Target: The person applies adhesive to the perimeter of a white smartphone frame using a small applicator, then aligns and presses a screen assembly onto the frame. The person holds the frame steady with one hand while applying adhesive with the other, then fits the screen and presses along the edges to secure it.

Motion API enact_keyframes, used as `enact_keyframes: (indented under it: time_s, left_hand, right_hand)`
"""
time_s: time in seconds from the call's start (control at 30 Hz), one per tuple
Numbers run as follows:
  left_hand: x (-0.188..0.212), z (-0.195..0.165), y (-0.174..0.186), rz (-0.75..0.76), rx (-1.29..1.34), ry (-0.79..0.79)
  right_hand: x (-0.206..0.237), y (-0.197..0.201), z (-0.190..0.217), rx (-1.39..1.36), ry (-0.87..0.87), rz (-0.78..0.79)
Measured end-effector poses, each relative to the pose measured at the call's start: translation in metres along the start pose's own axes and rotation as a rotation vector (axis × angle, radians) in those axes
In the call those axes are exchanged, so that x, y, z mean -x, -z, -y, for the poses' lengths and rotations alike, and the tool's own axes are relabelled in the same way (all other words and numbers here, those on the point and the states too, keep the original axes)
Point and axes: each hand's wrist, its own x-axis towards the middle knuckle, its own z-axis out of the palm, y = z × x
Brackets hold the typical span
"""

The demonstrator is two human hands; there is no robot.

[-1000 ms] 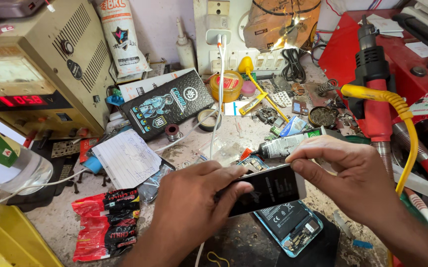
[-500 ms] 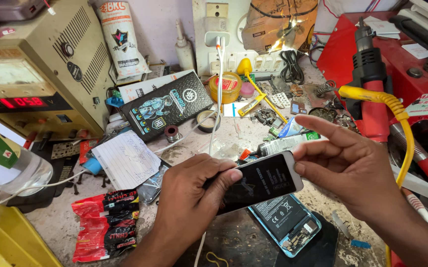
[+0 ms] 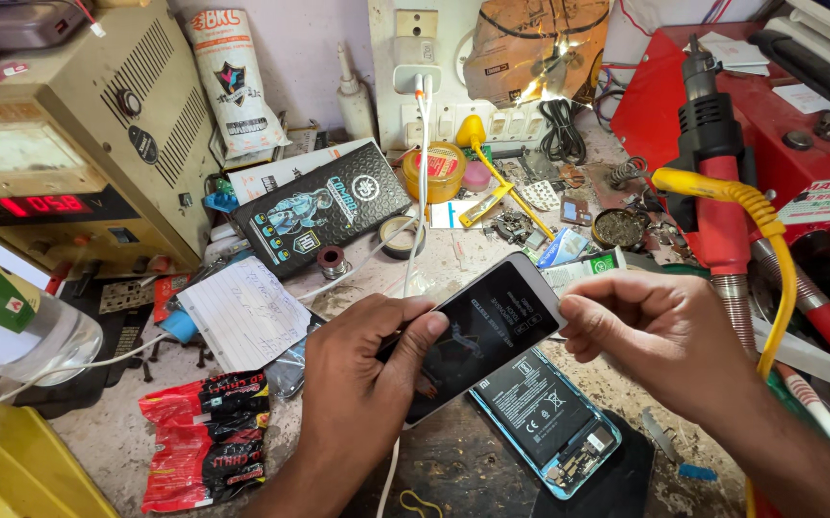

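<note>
**Phone screen held in both hands over cluttered worktop**

Phone screen panel (image 3: 480, 338) is held tilted above the worktop (image 3: 492, 254), near frame centre, dark glass up, white rim at its top end.

Left hand (image 3: 362, 384): grip closed on the panel's lower-left edge, thumb laid on the glass, fingers wrapped behind.

Right hand (image 3: 660, 336): grip narrow, fingertips pinched at the panel's upper-right corner, touching its edge.

Directly under the panel, at 5 o'clock from it: an opened phone body (image 3: 549, 422) with blue frame, battery and board exposed, lying flat on a dark mat (image 3: 616, 480).

Around, as seen from the panel:
- 9 o'clock: handwritten paper sheet (image 3: 242, 312); red snack wrapper (image 3: 206, 436) lower, at 8 o'clock.
- 11 o'clock: black printed box (image 3: 324, 206); beige power supply (image 3: 70, 144) with red digits lit, further out at 10 o'clock.
- 12 o'clock: white cable (image 3: 418, 192) running down from a wall socket, passing behind the panel; yellow round tin (image 3: 433, 170) beside it.
- 2 o'clock: red hot-air tool (image 3: 717, 182) with a yellow coiled hose (image 3: 765, 240) across it.

Small parts and scraps are scattered between tin and tool; too small to identify.
</note>
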Motion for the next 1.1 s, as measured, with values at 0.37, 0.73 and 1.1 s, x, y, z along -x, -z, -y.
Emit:
enact_keyframes:
  time_s: [0.37, 0.73, 1.1]
  left_hand:
    - [-0.003, 0.000, 0.000, 0.126, -0.017, 0.368]
    - [0.002, 0.006, -0.011, 0.391, 0.137, 0.419]
    - [0.010, 0.011, -0.019, 0.278, 0.369, 0.312]
  right_hand:
    - [0.001, 0.001, -0.001, -0.252, -0.209, -0.040]
    - [-0.001, -0.003, 0.001, -0.266, 0.035, -0.067]
    - [0.013, -0.029, -0.021, -0.475, 0.041, -0.015]
